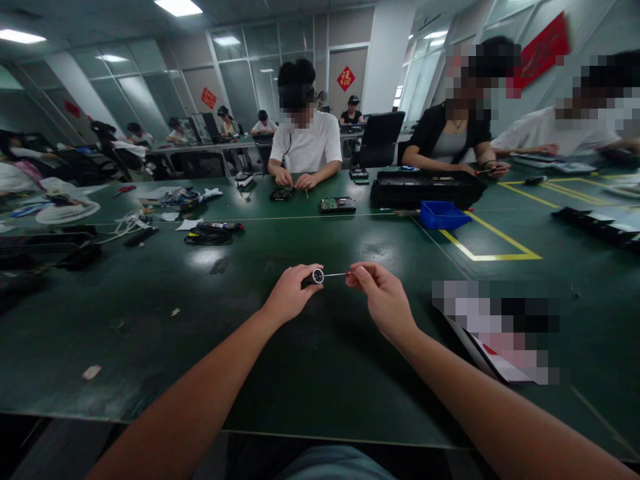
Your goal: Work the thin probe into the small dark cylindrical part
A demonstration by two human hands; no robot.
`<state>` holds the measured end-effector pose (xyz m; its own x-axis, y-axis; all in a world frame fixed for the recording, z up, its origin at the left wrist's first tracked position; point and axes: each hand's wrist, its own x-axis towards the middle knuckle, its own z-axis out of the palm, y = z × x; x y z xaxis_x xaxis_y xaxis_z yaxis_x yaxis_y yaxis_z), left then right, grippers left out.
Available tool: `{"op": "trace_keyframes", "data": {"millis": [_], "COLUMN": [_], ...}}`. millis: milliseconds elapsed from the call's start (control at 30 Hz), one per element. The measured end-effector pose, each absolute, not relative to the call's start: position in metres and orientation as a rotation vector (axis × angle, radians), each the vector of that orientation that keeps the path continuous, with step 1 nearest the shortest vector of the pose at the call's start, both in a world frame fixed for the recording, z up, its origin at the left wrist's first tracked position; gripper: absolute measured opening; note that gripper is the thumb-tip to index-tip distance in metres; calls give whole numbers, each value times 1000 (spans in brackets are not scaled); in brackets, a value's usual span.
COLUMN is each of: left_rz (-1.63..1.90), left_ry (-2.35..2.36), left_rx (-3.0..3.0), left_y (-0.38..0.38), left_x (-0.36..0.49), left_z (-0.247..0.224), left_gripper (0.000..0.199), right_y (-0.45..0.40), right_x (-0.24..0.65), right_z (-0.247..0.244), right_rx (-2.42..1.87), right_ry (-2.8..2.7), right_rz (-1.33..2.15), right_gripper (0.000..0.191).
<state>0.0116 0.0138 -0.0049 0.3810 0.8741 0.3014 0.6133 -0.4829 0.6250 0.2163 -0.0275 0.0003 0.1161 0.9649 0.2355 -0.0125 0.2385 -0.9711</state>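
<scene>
My left hand (pixel 291 293) is wrapped round a short black cylinder (pixel 317 275) with a pale ring at its end; its exact kind I cannot make out. Between the fingertips of my right hand (pixel 383 293) is a thin screwdriver (pixel 335 275), its small reddish handle mostly covered by the fingers. The metal shaft points left and its tip reaches the ringed end of the cylinder. Whether the tip sits inside or just touches the rim is too small to tell. Both hands are above the green tabletop (pixel 310 380), near its front edge.
A blurred-out flat item (pixel 500 340) lies right of my right forearm. Farther off are a coiled black cable (pixel 210 233), a circuit-board device (pixel 337 205), a blue bin (pixel 443 215) and a long black casing (pixel 430 189). Across the table, people work with their hands.
</scene>
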Motion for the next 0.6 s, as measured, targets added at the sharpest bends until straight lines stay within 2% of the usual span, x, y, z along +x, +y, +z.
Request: {"op": "trace_keyframes", "data": {"millis": [367, 600], "left_rz": [868, 859], "left_ry": [1233, 1226], "left_rx": [2260, 2295], "left_y": [12, 14], "left_x": [13, 13], "left_z": [-3, -3], "left_gripper": [36, 35], "right_y": [-25, -18], "right_x": [213, 220], "right_z": [-4, -4], "right_rx": [-996, -970], "right_ry": [-965, -754], "right_rz": [1101, 1325], "right_gripper": [31, 21]}}
